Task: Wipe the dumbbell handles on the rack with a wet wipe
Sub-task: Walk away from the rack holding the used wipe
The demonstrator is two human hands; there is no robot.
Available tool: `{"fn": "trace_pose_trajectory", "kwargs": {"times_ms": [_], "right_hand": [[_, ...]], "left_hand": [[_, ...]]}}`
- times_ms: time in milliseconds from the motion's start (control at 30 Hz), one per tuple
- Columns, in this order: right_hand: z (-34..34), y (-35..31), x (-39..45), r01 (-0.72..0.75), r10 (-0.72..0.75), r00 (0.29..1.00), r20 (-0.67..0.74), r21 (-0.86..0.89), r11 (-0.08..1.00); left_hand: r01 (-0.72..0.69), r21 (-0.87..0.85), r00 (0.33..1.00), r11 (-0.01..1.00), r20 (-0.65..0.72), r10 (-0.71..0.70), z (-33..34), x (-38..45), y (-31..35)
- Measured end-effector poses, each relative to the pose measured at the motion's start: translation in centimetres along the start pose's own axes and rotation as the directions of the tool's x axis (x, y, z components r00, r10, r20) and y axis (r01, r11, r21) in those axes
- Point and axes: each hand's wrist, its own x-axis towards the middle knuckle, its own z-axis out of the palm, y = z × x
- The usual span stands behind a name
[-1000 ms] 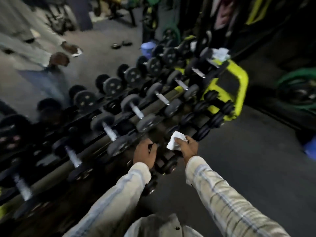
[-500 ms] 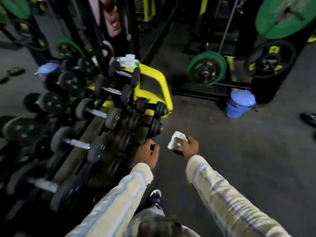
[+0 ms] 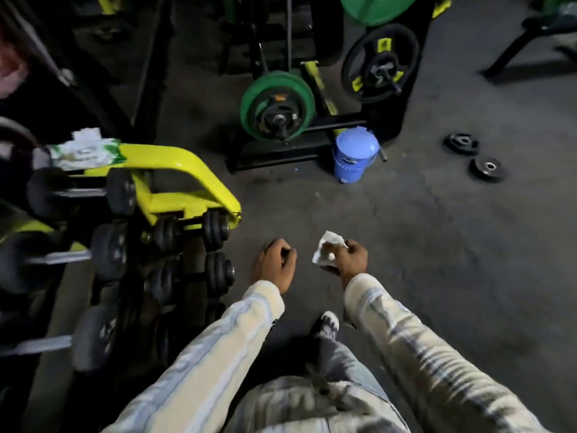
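The right hand pinches a crumpled wet wipe over the floor; the left hand, curled, hangs just right of the dumbbell rack. A blue bucket stands farther off.

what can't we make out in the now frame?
- Head view: left hand is curled, but its back hides the palm, so whether it holds anything is unclear.
- Wipe pack print: motion blur.
- Dumbbell rack: left edge cuts it off; handles too blurred to judge wiped or not.
- Wet wipe: right hand covers its lower part.
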Motion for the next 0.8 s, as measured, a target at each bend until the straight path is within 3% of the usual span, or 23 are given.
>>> {"fn": "trace_pose_trajectory", "kwargs": {"times_ms": [133,200,233,300,367,467,667,800], "right_hand": [[0.1,-1.8,8.7,-0.060,0.059,0.998,-0.038,-0.016,0.998],[0.0,-3.0,13.2,-0.024,0.018,0.999,-0.039,-0.163,0.986],[-0.3,-4.3,15.1,0.033,-0.037,0.999,-0.008,-0.321,0.946],[-0.9,-7.0,17.3,0.201,-0.151,0.980,0.133,-0.621,0.757],[-1.5,-9.9,20.5,0.373,-0.252,0.927,0.278,-0.766,0.524],[-1.5,-13.1,25.8,0.486,-0.312,0.862,0.399,-0.824,0.291],[0.6,-17.2,35.9,0.629,-0.357,0.750,0.556,-0.766,0.129],[3.6,-19.7,43.5,0.651,-0.365,0.736,0.570,-0.745,0.146]], "left_hand": [[-0.136,0.092,0.990,0.986,0.040,0.133,3.9,7.4,1.0],[-0.189,0.186,0.981,0.964,0.073,0.179,6.0,11.1,1.9],[-0.217,0.246,0.975,0.945,0.092,0.200,7.0,12.9,2.6],[-0.281,0.341,0.958,0.897,0.155,0.241,8.4,15.6,3.7],[-0.330,0.399,0.940,0.855,0.218,0.261,9.9,19.0,5.0],[-0.335,0.430,0.935,0.838,0.265,0.237,12.2,23.9,6.7],[-0.265,0.369,0.940,0.891,0.306,0.153,15.3,34.0,9.5],[-0.240,0.333,0.934,0.912,0.336,0.123,18.0,43.0,10.7]]}}
